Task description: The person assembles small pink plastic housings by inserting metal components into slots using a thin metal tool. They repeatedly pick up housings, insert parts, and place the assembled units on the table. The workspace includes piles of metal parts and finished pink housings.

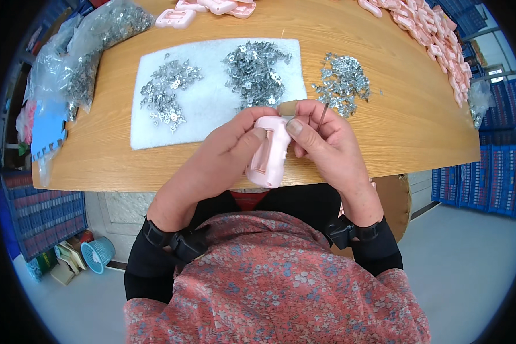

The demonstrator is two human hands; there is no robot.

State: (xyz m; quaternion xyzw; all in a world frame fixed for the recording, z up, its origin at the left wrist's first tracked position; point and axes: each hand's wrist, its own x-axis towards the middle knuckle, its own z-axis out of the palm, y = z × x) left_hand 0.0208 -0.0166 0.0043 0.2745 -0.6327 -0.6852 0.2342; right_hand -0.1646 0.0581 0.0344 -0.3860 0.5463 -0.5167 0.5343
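Left hand [226, 152] grips the pink plastic housing [268, 152] at the table's [407, 132] near edge. Right hand [327, 143] pinches its top, thin metal tool [323, 114] between fingers. Clear bags [86, 51] of metal clips sit far left; blue crates [499, 178] right.

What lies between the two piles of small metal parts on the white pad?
In the head view, the stretch of white pad between the left pile and the right pile is mostly bare; only a few stray metal pieces lie at its edges.

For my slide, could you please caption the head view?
Both hands, left hand and right hand, hold a pink plastic part above a wooden table strewn with metal clips.
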